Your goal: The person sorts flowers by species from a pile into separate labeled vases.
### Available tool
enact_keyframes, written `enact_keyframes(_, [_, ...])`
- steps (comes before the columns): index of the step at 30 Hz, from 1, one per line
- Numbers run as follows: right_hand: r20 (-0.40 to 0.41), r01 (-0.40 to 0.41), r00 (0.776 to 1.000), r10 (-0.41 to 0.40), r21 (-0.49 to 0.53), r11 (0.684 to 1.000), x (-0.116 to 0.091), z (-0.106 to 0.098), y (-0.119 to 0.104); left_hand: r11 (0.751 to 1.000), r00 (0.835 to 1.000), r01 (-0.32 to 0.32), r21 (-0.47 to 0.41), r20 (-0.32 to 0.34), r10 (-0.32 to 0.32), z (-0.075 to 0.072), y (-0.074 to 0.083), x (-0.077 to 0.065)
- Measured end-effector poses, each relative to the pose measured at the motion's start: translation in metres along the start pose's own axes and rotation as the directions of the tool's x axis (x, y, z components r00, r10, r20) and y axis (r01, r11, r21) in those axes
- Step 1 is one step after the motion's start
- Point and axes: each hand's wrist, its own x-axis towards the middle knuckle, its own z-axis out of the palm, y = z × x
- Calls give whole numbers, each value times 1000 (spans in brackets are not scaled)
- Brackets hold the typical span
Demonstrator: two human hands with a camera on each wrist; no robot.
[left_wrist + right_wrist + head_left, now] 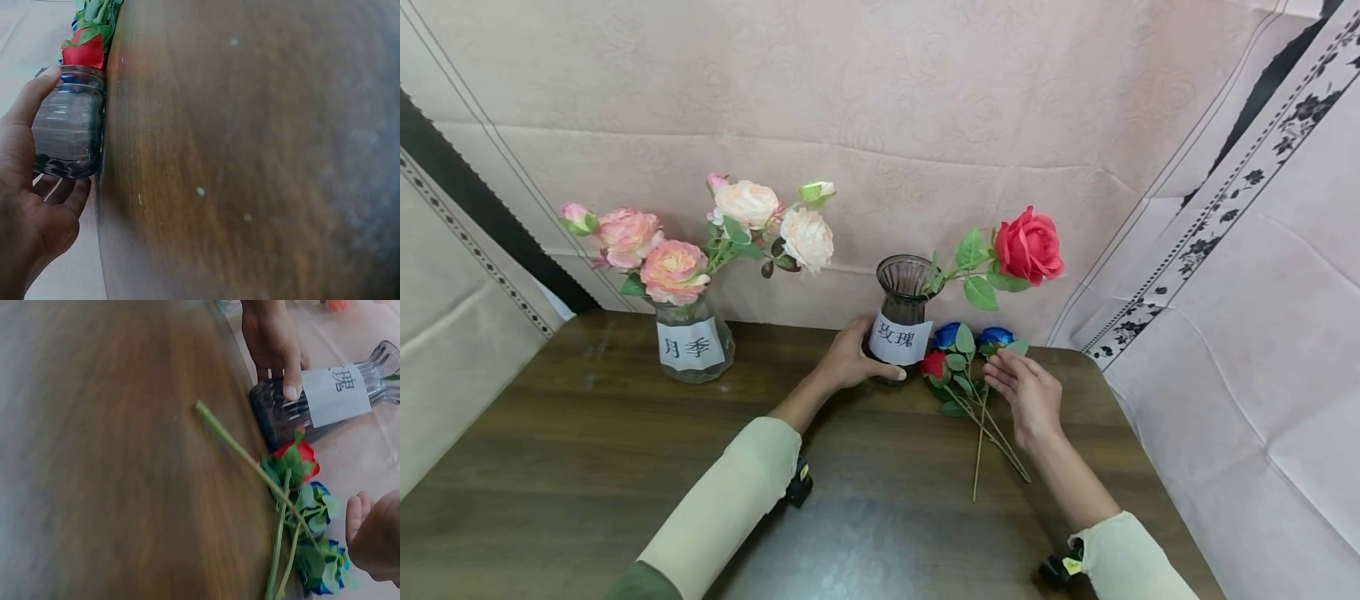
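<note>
My left hand (848,360) grips the lower part of a dark glass vase (904,310), thumb in front and the other fingers round its far side. The vase stands upright and bears a white paper label (901,340). One large red rose (1030,246) leans out of its mouth to the right. Beside the vase, a smaller red rose (933,365) and two blue roses (334,575) lie on the table, their stems crossing towards me. My right hand (1032,396) hovers by the right-hand blue rose, fingers loosely bent and holding nothing.
At the left a clear glass vase (718,354), also labelled, holds pink and cream flowers (673,271). The brown wooden table (625,467) ends at a pale patterned cloth (880,100) behind the vases. Similar cloth hangs at both sides.
</note>
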Motion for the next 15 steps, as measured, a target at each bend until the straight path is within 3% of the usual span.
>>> enact_keyframes(9, [-2,-120,993,120,-135,984,-7,-27,2,1000,1000,18,-7,5,-18,1,1,0])
enact_keyframes(15, [11,-209,976,218,-253,945,-10,-40,5,1000,1000,24,-10,13,-24,1,1,1])
